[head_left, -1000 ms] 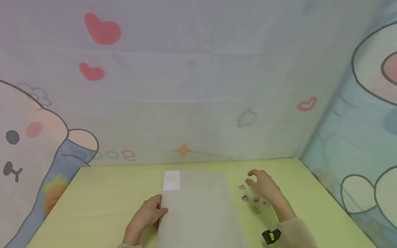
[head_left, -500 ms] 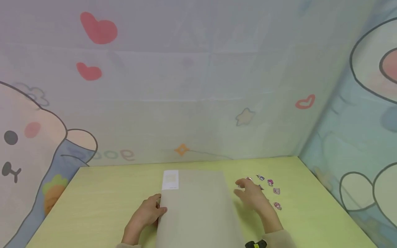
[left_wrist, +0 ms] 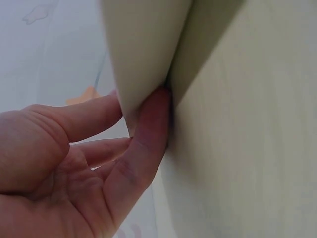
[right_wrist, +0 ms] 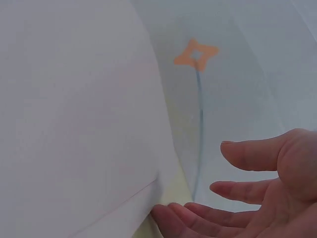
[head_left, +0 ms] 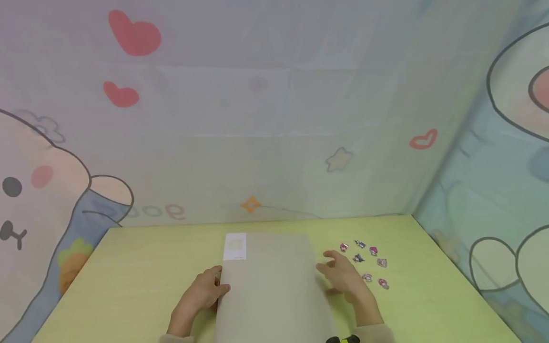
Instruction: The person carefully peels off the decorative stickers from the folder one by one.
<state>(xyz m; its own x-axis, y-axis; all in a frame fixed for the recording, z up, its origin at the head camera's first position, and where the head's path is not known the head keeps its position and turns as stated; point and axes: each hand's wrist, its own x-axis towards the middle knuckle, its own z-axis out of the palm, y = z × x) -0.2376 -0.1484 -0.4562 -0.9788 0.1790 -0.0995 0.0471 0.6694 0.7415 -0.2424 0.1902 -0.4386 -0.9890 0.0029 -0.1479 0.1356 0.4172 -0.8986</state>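
Note:
A large grey-beige flat board with a white label at its far left corner lies in front of me. My left hand pinches its left edge, thumb on top and fingers underneath; the left wrist view has that edge raised off the table. At the right edge is my right hand, its fingers loosely spread. In the right wrist view the fingertips are right at the sheet's lower edge, the thumb apart from it. Several small colourful cutouts lie to the right of this hand.
The pale yellow-green table extends to both sides of the board. A printed cloth backdrop with hearts and cartoon animals rises behind the table and at its sides. A dark band with a yellow spot sits at the right wrist.
My right hand has moved left from above the small cutouts to the board's right edge. The cutouts show in a different arrangement, more to the back right. The left hand keeps its grip.

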